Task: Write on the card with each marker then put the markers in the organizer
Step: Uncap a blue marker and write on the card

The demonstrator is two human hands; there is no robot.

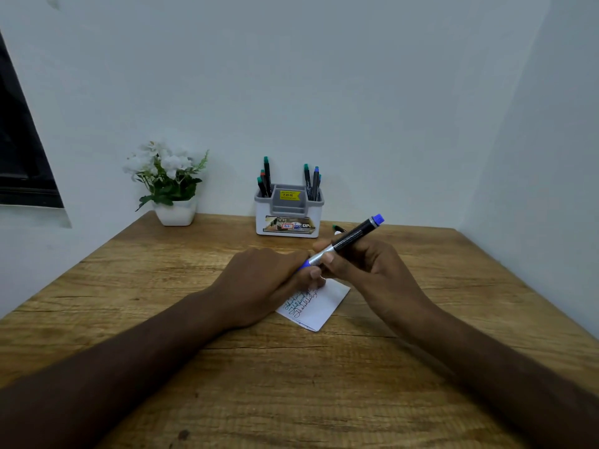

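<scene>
Six markers stand in the organizer (289,211); one more lies behind the hands. Both hands, left hand (262,280) and right hand (359,264), grip one blue marker (343,243) above the card (319,306).

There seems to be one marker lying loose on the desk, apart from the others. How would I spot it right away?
Start at the white and grey organizer standing at the back of the wooden table, against the wall. Just to its right, a green-tipped marker lies flat on the wood, partly hidden behind the right hand. Unlike the upright markers in the organizer and the blue marker being held, nothing holds it.
</scene>
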